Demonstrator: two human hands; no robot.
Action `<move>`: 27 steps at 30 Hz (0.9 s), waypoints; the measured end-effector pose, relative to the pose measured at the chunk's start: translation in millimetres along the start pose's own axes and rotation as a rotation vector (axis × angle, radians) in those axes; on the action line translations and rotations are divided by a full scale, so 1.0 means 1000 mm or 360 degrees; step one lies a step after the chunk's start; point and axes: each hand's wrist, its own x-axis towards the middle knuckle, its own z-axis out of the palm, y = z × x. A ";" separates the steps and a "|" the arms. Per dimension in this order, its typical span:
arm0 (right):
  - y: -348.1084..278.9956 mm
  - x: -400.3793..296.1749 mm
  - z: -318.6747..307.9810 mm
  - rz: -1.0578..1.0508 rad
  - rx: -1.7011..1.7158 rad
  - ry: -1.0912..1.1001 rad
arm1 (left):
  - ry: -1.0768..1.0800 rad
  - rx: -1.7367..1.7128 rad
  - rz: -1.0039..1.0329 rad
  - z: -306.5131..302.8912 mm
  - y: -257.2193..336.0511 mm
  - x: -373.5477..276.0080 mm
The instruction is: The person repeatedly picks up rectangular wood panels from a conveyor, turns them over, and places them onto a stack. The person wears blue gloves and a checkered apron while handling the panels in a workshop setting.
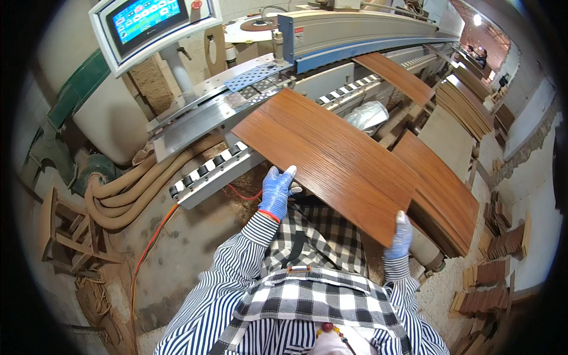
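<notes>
A brown wood-grain panel [333, 155] spans the space before me, held in both hands. My left hand [277, 190], in a blue and white work glove, grips its near long edge with the thumb on top. At the near right corner, my right hand [400, 237] holds the panel in a matching glove; most of those fingers are hidden. The panel's far left end lies over the roller rail [213, 166] and beside the metal infeed table [199, 128] of an edge-banding machine [346, 40]. Part of a stack of similar panels [443, 191] shows beyond its right end.
A control screen [146, 20] stands at upper left. Another brown panel [395, 77] extends out from under the machine's blue-edged beam. Ribbed hoses [133, 202], a red cable [148, 257] and a wooden stool [75, 235] are at left. More board stacks [463, 108] line the right; people are far back.
</notes>
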 end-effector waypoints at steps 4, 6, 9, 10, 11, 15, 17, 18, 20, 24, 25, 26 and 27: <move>-0.039 -0.026 0.084 0.0240 0.0156 -0.0562 | -0.0006 -0.0053 0.0108 -0.021 0.014 -0.021; -0.051 -0.032 0.101 0.0425 0.0108 -0.0947 | -0.0004 -0.0050 0.0165 -0.038 0.021 -0.032; -0.059 -0.048 0.138 0.0594 0.0027 -0.1213 | -0.0034 -0.0134 0.0319 -0.058 0.027 -0.046; -0.056 -0.050 0.142 0.0638 0.0060 -0.1317 | -0.0047 -0.0130 0.0396 -0.064 0.027 -0.050; -0.054 -0.051 0.146 0.0682 0.0093 -0.1418 | -0.0010 -0.0169 0.0380 -0.069 0.028 -0.054; -0.046 -0.054 0.165 0.0681 -0.0010 -0.1487 | 0.0243 0.0153 0.0217 -0.068 0.047 -0.082; -0.039 -0.052 0.170 0.0677 -0.0013 -0.1504 | 0.0300 0.0251 0.0244 -0.068 0.049 -0.082; -0.036 -0.052 0.171 0.0671 -0.0019 -0.1517 | 0.0292 0.0227 0.0332 -0.070 0.046 -0.077; -0.035 -0.052 0.169 0.0665 -0.0004 -0.1467 | 0.0256 0.0214 0.0429 -0.070 0.045 -0.075; -0.027 -0.041 0.140 0.0533 -0.0168 -0.1421 | 0.0180 0.0248 0.0529 -0.077 0.041 -0.072; -0.016 -0.037 0.126 0.0441 -0.0334 -0.1370 | 0.0154 0.0243 0.0574 -0.081 0.037 -0.068; -0.011 -0.037 0.115 0.0144 -0.0657 -0.1279 | 0.0133 0.0252 0.0561 -0.082 0.037 -0.067; -0.010 -0.039 0.105 -0.0151 -0.0979 -0.1179 | 0.0119 0.0256 0.0546 -0.083 0.040 -0.068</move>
